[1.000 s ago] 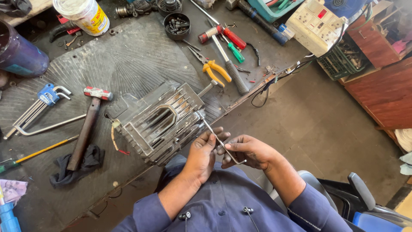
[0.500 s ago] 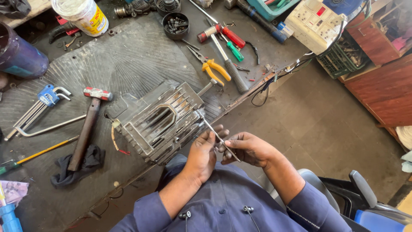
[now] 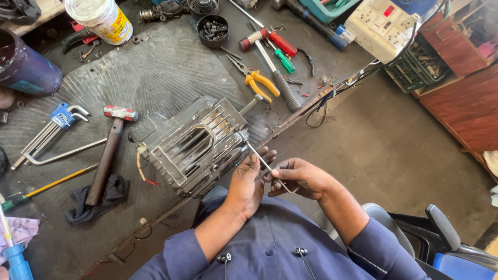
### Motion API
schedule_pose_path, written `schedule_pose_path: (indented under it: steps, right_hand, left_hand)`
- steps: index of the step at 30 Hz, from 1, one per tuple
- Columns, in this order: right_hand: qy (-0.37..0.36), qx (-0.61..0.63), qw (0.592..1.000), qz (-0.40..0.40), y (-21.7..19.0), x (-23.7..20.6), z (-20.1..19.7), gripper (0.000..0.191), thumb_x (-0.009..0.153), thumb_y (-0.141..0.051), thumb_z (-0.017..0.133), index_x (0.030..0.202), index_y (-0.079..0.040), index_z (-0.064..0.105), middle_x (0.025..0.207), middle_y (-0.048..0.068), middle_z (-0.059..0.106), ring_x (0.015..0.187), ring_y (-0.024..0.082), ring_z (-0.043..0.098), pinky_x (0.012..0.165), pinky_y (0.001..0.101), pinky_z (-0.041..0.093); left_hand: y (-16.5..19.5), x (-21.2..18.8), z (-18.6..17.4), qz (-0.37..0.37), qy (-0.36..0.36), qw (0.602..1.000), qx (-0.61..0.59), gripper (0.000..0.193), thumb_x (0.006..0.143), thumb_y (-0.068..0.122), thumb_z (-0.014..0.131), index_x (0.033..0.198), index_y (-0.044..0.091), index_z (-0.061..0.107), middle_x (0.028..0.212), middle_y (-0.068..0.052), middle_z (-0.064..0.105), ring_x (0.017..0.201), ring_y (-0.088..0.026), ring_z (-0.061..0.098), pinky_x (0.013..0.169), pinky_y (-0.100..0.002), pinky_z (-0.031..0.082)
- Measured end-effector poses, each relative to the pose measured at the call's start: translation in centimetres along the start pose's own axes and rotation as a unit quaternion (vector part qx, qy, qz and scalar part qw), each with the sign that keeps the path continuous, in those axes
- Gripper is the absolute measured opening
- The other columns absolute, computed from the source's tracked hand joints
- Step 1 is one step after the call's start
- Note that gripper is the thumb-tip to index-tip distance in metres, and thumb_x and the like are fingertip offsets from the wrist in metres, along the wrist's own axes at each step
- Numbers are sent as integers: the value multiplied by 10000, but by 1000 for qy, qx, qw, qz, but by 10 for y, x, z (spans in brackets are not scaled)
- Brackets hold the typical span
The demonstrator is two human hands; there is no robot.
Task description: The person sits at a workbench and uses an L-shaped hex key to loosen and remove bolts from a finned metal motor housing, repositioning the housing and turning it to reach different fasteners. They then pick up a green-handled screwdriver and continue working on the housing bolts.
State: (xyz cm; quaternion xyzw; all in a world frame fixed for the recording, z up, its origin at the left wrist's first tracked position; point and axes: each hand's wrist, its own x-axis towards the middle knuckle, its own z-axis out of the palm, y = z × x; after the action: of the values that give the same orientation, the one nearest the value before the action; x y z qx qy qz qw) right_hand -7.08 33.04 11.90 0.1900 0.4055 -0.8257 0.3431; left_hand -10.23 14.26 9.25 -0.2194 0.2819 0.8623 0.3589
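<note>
- Finned metal housing: grey, ribbed, lying tilted at the near edge of the dark ribbed mat, partly overhanging toward the person's lap.
- Left hand: pressed against the housing's near right corner, fingers curled together against the casting; the thumb side lies just beside the thin rod.
- Right hand: fingers pinched shut on a thin metal rod, apparently a hex key, though the view is too small to confirm the type.
- Rod position: slanted, upper tip touching the housing's right edge, lower end passing through the right hand's grip.
- Hammer: brown handle, red-and-white head, lying left of the housing, its handle end on a black rag.
- Hex key set: blue holder, further left on the mat, well apart from both hands.
- Yellow-handled pliers: beyond the housing, beside a black-gripped tool.
- Black cup of screws: at the mat's far edge.
</note>
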Motion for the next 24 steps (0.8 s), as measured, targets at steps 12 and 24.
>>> schedule_pose_path:
  steps: [12,24]
  right_hand:
    - [-23,46,999,-16,2,6,-7,234,960,-177,721,1005,52,703,876,125,716,812,213,724,863,472,626]
    - [2,6,1000,-12,6,11,-11,270,949,-172,733,1040,83,728,866,119,719,796,219,728,850,439,641]
  left_hand:
    - [-5,3,-6,17,-29,999,0,269,897,269,684,1092,85,706,1000,-54,747,760,-120,617,741,-316,525]
    - [0,0,1,28,-11,999,-14,278,872,270,690,1098,108,714,1024,-45,739,899,-126,676,792,-291,521]
